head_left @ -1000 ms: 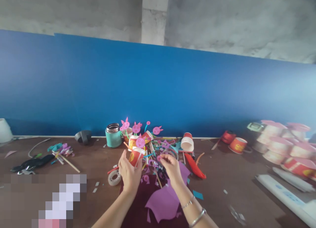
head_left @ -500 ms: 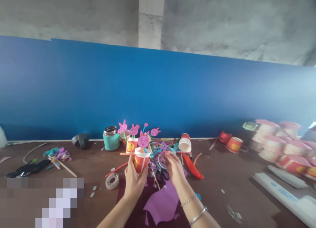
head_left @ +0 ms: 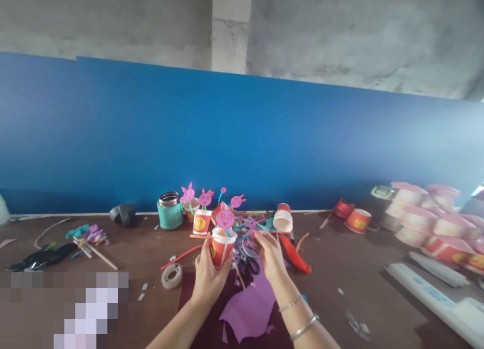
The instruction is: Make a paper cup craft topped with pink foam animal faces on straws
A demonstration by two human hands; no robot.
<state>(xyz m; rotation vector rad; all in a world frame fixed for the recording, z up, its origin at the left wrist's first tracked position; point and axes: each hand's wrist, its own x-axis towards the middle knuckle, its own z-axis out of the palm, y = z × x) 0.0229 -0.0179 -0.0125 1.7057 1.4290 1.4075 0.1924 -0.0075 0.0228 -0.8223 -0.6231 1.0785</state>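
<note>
From my remote seat I had one view, the head camera. The left hand (head_left: 212,278) had its grip wrapped around the side of a red paper cup (head_left: 222,250), fingers on one flank and thumb on the other. I judged that low hold deliberate: it left the white rim open and the pink face cutout (head_left: 226,218) above it unobstructed. The cup was roughly upright, over the near middle of the surface (head_left: 328,298); whether its base touched anything, I couldn't tell.

The right hand (head_left: 270,255) had a narrow grip, thumb and fingertips pinched on a small pink disc (head_left: 253,233). A blue strip (head_left: 241,236) ran between the disc and the cup's mouth, so I took the light pinch as suited to something thin and easily bent.

Behind the cup, a second red cup (head_left: 202,223) stood upright, likely so that the pink cutout (head_left: 205,198) above it could stay raised. To its left sat a turquoise jar (head_left: 170,215). Scissors (head_left: 248,268) lay just beside a purple sheet (head_left: 249,308), between the forearms, probably for easy reach. A tape roll (head_left: 165,278) lay flat left of the left hand, seemingly placed so as not to roll.
</note>
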